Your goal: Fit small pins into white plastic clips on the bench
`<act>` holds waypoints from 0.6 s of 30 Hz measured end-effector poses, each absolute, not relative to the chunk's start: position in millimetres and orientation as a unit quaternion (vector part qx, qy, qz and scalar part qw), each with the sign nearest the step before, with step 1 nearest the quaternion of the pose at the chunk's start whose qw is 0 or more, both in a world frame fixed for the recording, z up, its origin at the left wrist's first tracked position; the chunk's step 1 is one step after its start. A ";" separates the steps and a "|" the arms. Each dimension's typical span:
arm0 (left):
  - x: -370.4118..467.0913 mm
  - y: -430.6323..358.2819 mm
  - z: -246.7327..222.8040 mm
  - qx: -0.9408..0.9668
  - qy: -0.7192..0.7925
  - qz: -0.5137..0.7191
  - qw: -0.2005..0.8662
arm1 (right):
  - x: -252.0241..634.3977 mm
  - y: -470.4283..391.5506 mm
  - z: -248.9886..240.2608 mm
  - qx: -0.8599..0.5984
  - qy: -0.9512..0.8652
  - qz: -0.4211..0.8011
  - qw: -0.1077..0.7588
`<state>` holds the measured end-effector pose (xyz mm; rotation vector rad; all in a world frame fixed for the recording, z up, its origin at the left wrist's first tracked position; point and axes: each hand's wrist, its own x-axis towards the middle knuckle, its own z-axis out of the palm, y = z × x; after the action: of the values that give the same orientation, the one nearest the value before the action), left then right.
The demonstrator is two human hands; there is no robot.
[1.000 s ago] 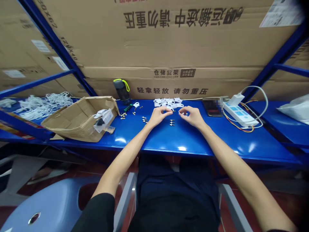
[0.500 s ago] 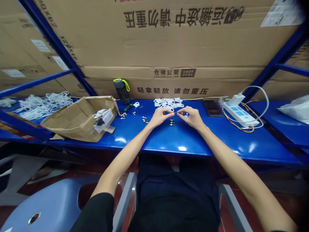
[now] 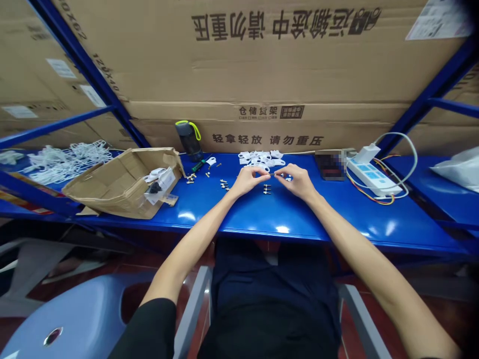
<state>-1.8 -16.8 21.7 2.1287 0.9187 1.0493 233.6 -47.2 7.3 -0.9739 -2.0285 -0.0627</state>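
Blue metal bench (image 3: 277, 214), tall cardboard (image 3: 239, 70) behind, blue stool (image 3: 82, 319), grey armrests (image 3: 193, 309), reddish floor (image 3: 349, 339)

Bare hands (image 3: 245, 180), short black sleeve (image 3: 147, 326) on the left arm (image 3: 194, 244), black shirt front (image 3: 262, 331), dark navy trousers (image 3: 239, 269)

1. Surface (image 3: 292, 214): smooth, glossy blue paint.
2. Open carton (image 3: 108, 187): matt, creased cardboard.
3. Stool (image 3: 78, 309): smooth plastic, soft sheen.
4. Sleeve (image 3: 147, 326): matt black cloth.
5. White pieces (image 3: 257, 160): smooth plastic, to my eye.
6. Small pins (image 3: 266, 189): metallic.

Small, slender part (image 3: 272, 174), roughly level, between both hands' (image 3: 248, 181) (image 3: 298, 182) fingertips (image 3: 267, 176).
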 end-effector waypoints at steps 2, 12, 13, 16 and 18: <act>-1.7 -17.6 22.5 0.800 0.348 0.392 0.293 | 233.7 -47.1 7.1 -0.391 -0.816 -0.038 0.424; -2.8 -15.3 20.1 0.793 0.340 0.381 0.333 | 233.2 -47.2 4.7 -0.388 -0.814 -0.031 0.431; -2.8 -14.5 19.4 0.789 0.337 0.379 0.348 | 232.8 -47.9 4.8 -0.391 -0.805 -0.012 0.445; -2.3 -12.8 18.2 0.772 0.318 0.386 0.392 | 230.7 -50.5 5.5 -0.402 -0.776 0.058 0.483; -2.1 -12.5 18.2 0.765 0.311 0.392 0.405 | 229.3 -51.8 6.0 -0.404 -0.762 0.093 0.498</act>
<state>-2.1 -12.5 18.2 1.9306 0.7860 0.9891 229.3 -51.8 6.0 -0.9786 -1.8444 0.2240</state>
